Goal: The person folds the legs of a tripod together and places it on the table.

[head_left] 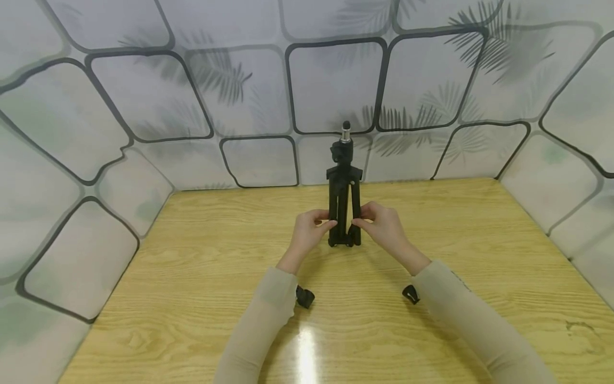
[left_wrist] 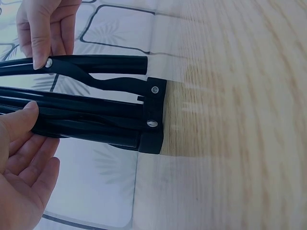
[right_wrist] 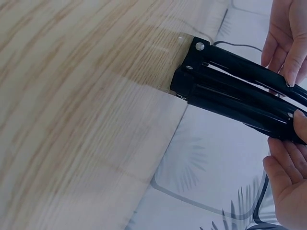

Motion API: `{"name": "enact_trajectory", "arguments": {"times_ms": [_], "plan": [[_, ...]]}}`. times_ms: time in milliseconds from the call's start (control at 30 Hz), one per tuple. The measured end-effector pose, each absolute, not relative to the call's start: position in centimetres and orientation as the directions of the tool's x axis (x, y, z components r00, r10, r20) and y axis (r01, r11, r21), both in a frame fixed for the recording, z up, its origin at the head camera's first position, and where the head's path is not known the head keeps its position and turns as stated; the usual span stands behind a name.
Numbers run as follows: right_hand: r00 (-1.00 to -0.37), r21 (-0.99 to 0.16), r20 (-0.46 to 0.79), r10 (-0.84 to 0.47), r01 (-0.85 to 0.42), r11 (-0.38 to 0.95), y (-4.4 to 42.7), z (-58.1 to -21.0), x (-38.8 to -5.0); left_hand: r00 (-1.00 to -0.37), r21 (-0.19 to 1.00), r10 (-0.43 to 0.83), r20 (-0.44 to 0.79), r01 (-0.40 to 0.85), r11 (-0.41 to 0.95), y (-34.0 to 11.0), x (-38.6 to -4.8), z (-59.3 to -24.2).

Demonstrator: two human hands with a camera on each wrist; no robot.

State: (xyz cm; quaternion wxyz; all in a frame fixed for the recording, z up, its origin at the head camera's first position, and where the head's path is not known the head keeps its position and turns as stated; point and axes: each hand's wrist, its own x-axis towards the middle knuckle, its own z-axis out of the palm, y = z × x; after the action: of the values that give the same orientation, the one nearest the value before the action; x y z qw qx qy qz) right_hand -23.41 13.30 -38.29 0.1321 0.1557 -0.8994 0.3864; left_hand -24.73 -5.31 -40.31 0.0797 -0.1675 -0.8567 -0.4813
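Note:
A small black tripod point(head_left: 342, 186) with a silver-and-black top post stands upright on the wooden table, its legs close together. My left hand point(head_left: 307, 232) pinches the left leg low down, between thumb and fingers. On the other side, my right hand point(head_left: 384, 228) pinches the right leg at about the same height. Seen from the left wrist, a curved brace point(left_wrist: 110, 84) links the leg held by the right hand to the bottom bracket point(left_wrist: 154, 115). That leg stands slightly apart from the others there. The right wrist view shows the tripod's foot end point(right_wrist: 189, 72) close to the tabletop.
The wood-grain table point(head_left: 201, 266) reaches back to a patterned wall point(head_left: 259, 160), close behind the tripod. Patterned side walls point(head_left: 81, 250) flank it. Small black pieces show beside the left sleeve point(head_left: 268, 309) and the right sleeve point(head_left: 460, 304).

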Motion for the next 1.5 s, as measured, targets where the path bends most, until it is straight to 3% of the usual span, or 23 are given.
{"name": "enact_trajectory", "arguments": {"times_ms": [1500], "plan": [[-0.9, -0.662, 0.4, -0.176, -0.416, 0.623, 12.56, -38.48, -23.87, -0.919, 0.785, 0.21, 0.333, 0.394, 0.479, -5.24, -24.77, -40.28]]}}
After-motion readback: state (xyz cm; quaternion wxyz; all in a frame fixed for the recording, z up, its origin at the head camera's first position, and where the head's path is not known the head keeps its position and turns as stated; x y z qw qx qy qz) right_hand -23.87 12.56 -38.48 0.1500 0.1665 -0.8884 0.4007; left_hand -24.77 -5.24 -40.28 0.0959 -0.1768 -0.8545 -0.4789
